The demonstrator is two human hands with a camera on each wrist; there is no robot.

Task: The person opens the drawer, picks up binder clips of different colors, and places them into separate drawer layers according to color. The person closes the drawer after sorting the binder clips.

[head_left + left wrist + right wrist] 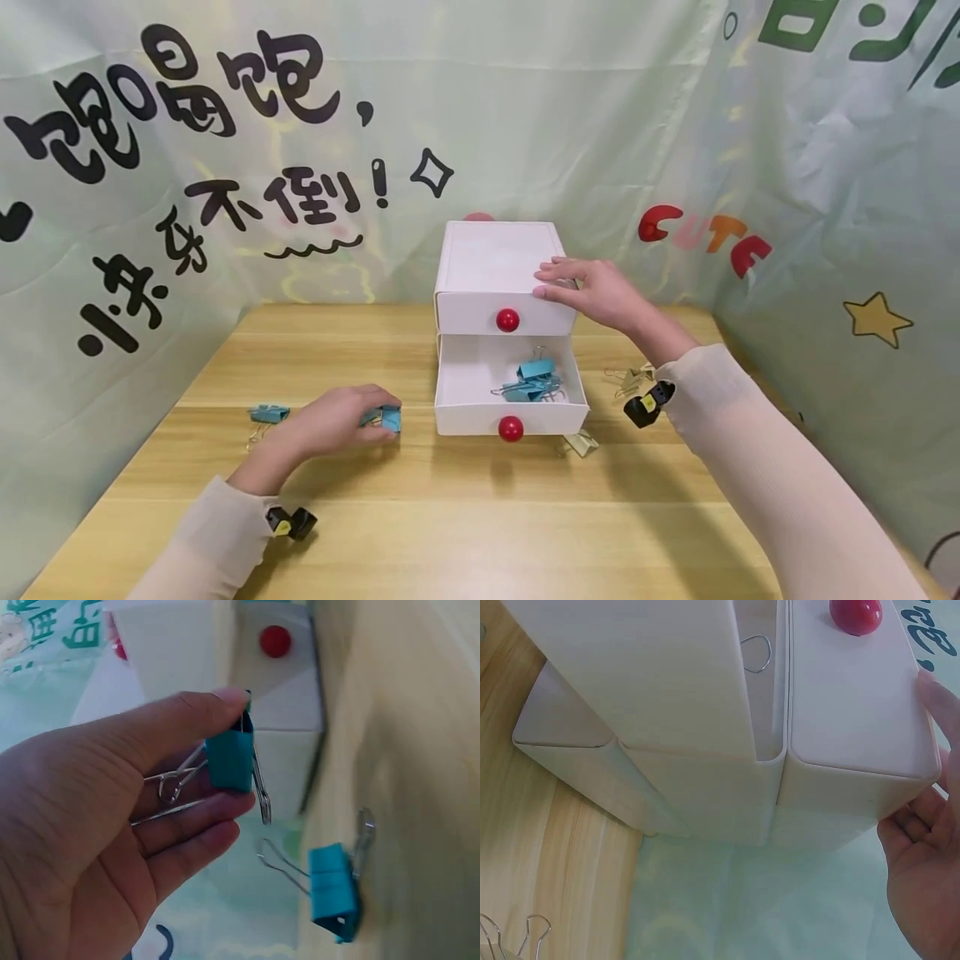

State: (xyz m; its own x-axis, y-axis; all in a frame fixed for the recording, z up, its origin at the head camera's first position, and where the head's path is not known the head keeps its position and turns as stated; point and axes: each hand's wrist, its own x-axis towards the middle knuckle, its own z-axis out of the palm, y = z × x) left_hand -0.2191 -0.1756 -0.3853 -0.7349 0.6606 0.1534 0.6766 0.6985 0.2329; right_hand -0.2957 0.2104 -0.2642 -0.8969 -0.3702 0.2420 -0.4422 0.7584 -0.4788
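My left hand (337,421) pinches a blue binder clip (231,759) between thumb and fingers, left of the white drawer box (498,254). Another blue binder clip (268,413) lies on the table behind that wrist. With a red knob on its front, the pulled-out drawer (472,420) contains several blue binder clips (532,381). My right hand (600,292) rests on the box's upper right corner, its fingers along the top and side. The top drawer front (468,315), also red-knobbed, is pushed in. In the right wrist view a lower tier (570,712) shows beneath the pulled-out drawer.
Pale yellow binder clips (633,381) lie right of the box, and another yellow binder clip (582,443) lies by the drawer's front right corner. A printed cloth (510,108) hangs behind the wooden table (480,542) and along its sides.
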